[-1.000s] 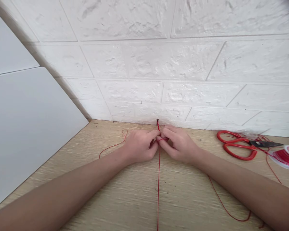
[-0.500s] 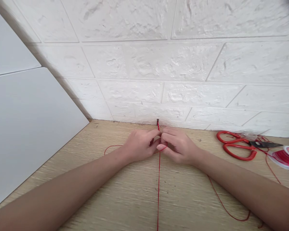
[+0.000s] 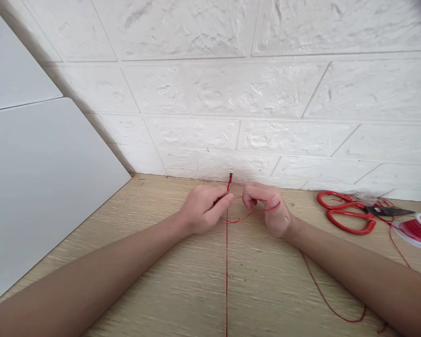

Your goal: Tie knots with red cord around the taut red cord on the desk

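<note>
A red cord (image 3: 227, 271) runs straight from a small dark hook (image 3: 230, 177) at the wall's foot toward the front edge of the view; its top part is knotted. My left hand (image 3: 206, 208) pinches the cord just below the knotted part. To its right, my right hand (image 3: 268, 208) has curled fingers closed on a loose red strand, which passes around the thumb and trails back toward the left fingertips in a loop. The exact grip of the right fingertips is partly hidden.
Red-handled scissors (image 3: 351, 228) lie at the right beside a spool of red thread (image 3: 417, 230) and tangled strands. A white panel (image 3: 56, 187) stands at the left. The white brick-pattern wall (image 3: 210, 89) rises behind the wooden tabletop (image 3: 154, 290).
My right hand has moved right, away from my left hand, drawing the loose strand out with it. The left hand stays nearly in place, its thumb now pressed on the cord.
</note>
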A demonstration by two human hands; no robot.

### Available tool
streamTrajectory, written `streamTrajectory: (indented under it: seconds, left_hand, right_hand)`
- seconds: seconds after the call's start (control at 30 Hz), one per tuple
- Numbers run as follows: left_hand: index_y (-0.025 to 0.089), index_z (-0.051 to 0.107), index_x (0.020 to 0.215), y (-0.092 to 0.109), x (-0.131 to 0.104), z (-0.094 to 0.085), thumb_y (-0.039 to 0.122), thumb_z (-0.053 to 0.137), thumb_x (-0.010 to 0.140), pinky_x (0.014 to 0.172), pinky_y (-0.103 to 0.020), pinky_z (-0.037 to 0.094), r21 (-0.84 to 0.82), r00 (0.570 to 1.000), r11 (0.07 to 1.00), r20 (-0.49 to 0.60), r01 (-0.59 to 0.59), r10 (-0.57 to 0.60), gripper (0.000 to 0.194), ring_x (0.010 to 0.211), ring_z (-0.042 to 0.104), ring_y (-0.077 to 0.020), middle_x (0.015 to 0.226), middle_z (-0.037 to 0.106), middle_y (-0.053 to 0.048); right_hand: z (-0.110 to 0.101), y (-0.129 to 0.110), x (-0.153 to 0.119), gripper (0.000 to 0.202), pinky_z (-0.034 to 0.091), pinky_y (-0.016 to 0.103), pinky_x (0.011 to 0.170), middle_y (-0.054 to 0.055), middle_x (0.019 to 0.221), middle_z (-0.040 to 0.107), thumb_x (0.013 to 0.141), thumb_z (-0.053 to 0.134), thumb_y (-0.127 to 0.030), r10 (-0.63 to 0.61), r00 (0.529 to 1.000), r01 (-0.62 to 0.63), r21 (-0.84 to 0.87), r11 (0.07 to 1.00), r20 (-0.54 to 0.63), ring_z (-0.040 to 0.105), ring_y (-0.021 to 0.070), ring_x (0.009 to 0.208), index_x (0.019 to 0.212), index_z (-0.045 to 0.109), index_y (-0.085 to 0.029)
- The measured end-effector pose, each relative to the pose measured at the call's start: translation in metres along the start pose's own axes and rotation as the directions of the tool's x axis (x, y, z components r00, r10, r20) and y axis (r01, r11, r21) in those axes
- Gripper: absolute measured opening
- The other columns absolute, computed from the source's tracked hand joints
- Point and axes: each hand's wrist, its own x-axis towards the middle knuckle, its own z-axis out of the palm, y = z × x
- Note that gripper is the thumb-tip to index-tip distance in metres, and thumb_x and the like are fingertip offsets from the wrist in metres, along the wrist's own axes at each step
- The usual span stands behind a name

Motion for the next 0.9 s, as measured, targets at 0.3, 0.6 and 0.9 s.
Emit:
streamTrajectory:
  seconds: [0.3, 0.6, 0.9]
  left_hand:
    - [0.019, 0.030, 0.056, -0.009, 0.008, 0.005, 0.040, 0.053, 0.091, 0.053, -0.027, 0.020, -0.169, 0.947, 0.948, -0.128, 0.271, -0.293, 0.047, 0.054, 0.027, -0.0089, 0.056, 0.025, 0.005]
    - [0.020, 0.031, 0.053, -0.015, 0.018, 0.000, 0.037, 0.064, 0.078, 0.050, -0.026, 0.020, -0.463, 0.867, 0.771, -0.009, 0.438, -0.498, 0.045, 0.047, 0.027, -0.0077, 0.048, 0.027, 0.007]
    - [0.019, 0.032, 0.054, -0.016, 0.018, 0.002, 0.035, 0.062, 0.079, 0.051, -0.026, 0.019, -0.400, 0.866, 0.789, 0.027, 0.467, -0.499, 0.042, 0.050, 0.026, -0.0077, 0.051, 0.026, 0.007]
  right_hand:
    - [0.000, 0.004, -0.003, 0.072, 0.029, 0.036, 0.057, 0.002, 0.062, 0.046, 0.093, 0.008, -0.079, 0.041, 0.997, -0.039, 0.043, 0.998, -0.068, 0.038, 0.0178, 0.057, 0.065, 0.044, -0.023]
    - [-0.001, 0.001, 0.004, 0.072, 0.034, 0.034, 0.051, 0.004, 0.057, 0.047, 0.095, 0.014, -0.074, 0.209, 0.964, -0.145, 0.335, 0.931, -0.163, 0.045, 0.0182, 0.055, 0.061, 0.051, -0.023]
    - [-0.006, -0.005, 0.014, 0.077, 0.035, 0.029, 0.044, 0.005, 0.058, 0.056, 0.086, 0.024, -0.084, 0.492, 0.863, -0.315, 0.643, 0.698, -0.112, 0.053, 0.0181, 0.050, 0.070, 0.065, -0.021]
